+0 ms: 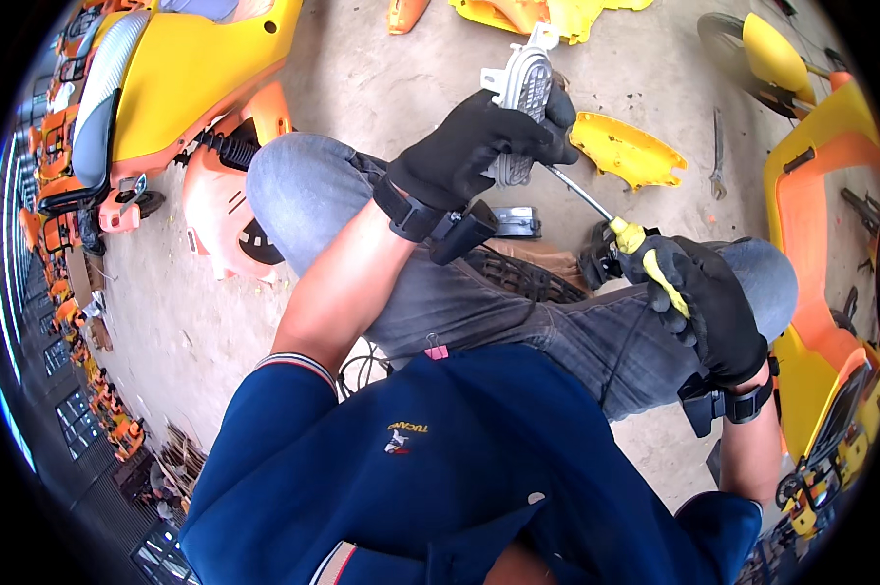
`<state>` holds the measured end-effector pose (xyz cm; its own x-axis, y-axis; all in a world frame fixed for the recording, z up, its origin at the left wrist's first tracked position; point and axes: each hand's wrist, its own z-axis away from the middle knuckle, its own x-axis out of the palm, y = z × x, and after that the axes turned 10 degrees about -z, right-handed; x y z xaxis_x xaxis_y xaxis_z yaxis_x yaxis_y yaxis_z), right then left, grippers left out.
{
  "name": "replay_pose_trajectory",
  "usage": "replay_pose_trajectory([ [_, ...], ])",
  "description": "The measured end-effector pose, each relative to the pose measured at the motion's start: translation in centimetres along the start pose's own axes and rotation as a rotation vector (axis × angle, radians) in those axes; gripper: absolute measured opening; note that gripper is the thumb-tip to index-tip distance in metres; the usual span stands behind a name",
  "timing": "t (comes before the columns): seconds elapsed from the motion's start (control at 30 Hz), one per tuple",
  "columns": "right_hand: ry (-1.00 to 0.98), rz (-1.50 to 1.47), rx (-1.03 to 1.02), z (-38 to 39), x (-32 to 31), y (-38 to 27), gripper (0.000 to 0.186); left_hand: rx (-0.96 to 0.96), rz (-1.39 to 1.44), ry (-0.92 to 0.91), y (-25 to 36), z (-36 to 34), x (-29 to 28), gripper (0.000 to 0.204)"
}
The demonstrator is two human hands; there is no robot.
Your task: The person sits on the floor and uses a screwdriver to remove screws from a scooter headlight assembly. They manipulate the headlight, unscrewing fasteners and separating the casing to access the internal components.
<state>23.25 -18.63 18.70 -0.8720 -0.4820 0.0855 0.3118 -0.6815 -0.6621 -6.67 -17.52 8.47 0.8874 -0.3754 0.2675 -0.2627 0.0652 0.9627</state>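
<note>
My left hand point(464, 146) grips the grey metal part point(521, 93) up over my knees, steady against the tool. My right hand point(705, 302) is clenched on the yellow screwdriver point(635, 239), its tip angled far-left into the part's lower edge.

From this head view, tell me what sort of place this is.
Probably a repair or assembly yard for small ride-on vehicles: yellow and orange body panels lie on the concrete floor, a wrench lies nearby, and the right hand drives a screwdriver into a grey part held by the left hand.
</note>
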Motion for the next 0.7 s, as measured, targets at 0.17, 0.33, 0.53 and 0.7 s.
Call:
replay_pose_trajectory([
  [0.17, 0.095, 0.319, -0.471, 0.7, 0.6, 0.0, 0.031, -0.117, 0.262, 0.066, 1.3, -0.9, 0.4, 0.04],
  [0.33, 0.351, 1.336, -0.927, 1.3, 1.1, -1.2, 0.042, -0.162, 0.308, 0.072, 0.5, -0.7, 0.3, 0.038],
  [0.53, 0.36, 1.423, -0.907, 1.4, 1.6, -0.7, 0.043, -0.223, 0.194, 0.104, 0.6, -0.5, 0.7, 0.034],
  [0.7, 0.051, 0.505, -0.191, 0.4, 0.8, -1.2, 0.033, -0.203, -0.066, 0.057, 1.5, -0.1, 0.8, 0.031],
])
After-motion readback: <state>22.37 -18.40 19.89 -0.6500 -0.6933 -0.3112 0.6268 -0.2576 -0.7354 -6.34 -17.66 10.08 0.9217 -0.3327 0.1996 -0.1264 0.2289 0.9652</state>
